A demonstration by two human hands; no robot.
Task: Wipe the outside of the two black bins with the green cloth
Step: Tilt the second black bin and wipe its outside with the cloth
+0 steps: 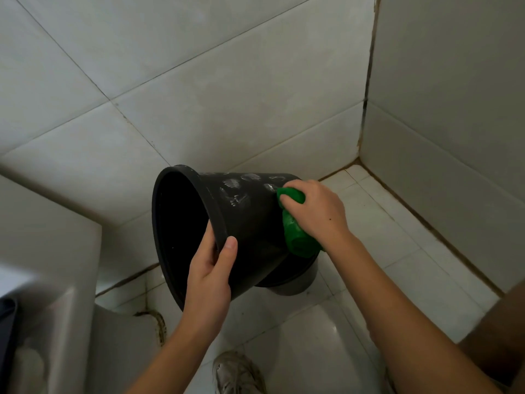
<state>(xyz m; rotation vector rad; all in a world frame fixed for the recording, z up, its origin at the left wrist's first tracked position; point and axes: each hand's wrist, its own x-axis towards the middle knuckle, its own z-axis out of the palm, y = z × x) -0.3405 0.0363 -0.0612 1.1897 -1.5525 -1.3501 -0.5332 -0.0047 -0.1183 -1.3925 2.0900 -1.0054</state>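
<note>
The bin (241, 223) is held tilted, mouth toward the left hand (210, 274), base up and away by the right hand (315, 211). Left fingers curl over its rim, thumb outside. The right hand grips the cloth (298, 237) against the wall near the base.

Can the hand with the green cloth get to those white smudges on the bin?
Probably yes. The right hand presses the cloth on the bin wall, just beside the smudges, with nothing between. The left hand grips the rim, clear of them.
</note>
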